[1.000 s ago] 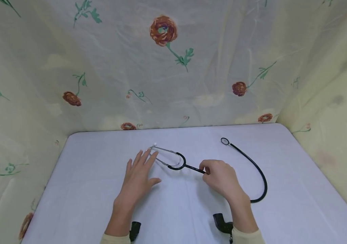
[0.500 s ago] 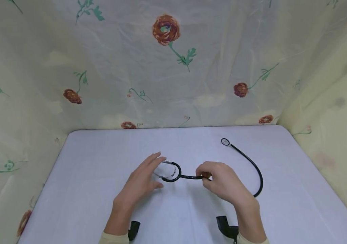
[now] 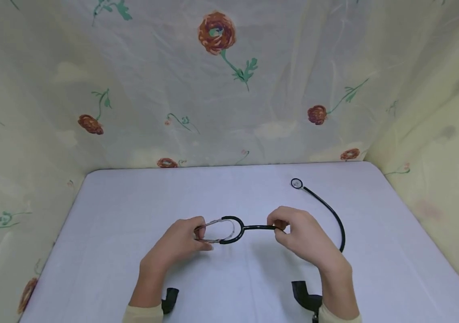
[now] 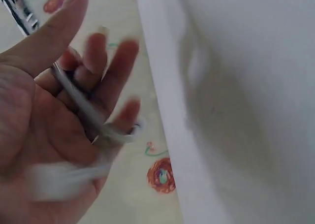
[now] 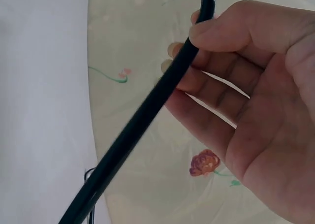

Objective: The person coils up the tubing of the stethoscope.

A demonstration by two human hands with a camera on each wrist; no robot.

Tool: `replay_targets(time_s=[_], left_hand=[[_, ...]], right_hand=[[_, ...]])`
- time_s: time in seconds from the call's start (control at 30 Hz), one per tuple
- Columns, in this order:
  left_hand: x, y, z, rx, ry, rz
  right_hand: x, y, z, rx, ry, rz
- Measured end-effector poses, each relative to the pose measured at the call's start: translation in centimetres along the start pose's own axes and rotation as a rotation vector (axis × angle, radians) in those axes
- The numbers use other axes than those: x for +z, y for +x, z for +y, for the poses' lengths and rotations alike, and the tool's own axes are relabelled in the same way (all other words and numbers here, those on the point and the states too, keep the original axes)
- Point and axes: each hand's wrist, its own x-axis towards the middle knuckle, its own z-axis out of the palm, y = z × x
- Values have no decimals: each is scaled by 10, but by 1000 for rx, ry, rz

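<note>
A stethoscope (image 3: 259,227) with black tubing and silvery ear tubes is held above the white table. My left hand (image 3: 175,242) is at the ear-tube end, its fingers curled around the metal. In the left wrist view, a metal ear tube (image 4: 81,101) crosses the palm between thumb and fingers, and a pale eartip (image 4: 54,182) looks blurred. My right hand (image 3: 306,233) pinches the black tubing (image 5: 142,118) between thumb and fingertips. Beyond that hand the tubing curves back to the round chest piece (image 3: 296,183), lying on the table's far right part. The right forearm hides part of the curve.
The white table (image 3: 140,193) has rounded far corners. Floral cloth (image 3: 270,116) hangs behind it and at both sides. Black wrist fittings (image 3: 306,296) show beside both forearms.
The ear-tube end has come nearer and swung level, off the table. My left hand's spread fingers have curled around the ear tubes. The right hand keeps its pinch; the chest piece stays put.
</note>
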Motion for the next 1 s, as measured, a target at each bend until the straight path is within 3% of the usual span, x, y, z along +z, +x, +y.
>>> replay_targets(time_s=[0.23, 0.37, 0.73, 1.0], left_hand=[[-10, -8, 3, -15, -108, -78], [-13, -10, 6, 14, -102, -59], [-15, -13, 12, 38, -244, -72], [-14, -11, 11, 12, -239, 21]], right_hand=[[-4, -1, 6, 76, -14, 11], [-4, 0, 8, 97, -20, 18], [-3, -1, 13, 137, -9, 27], [-4, 0, 12, 102, 19, 13]])
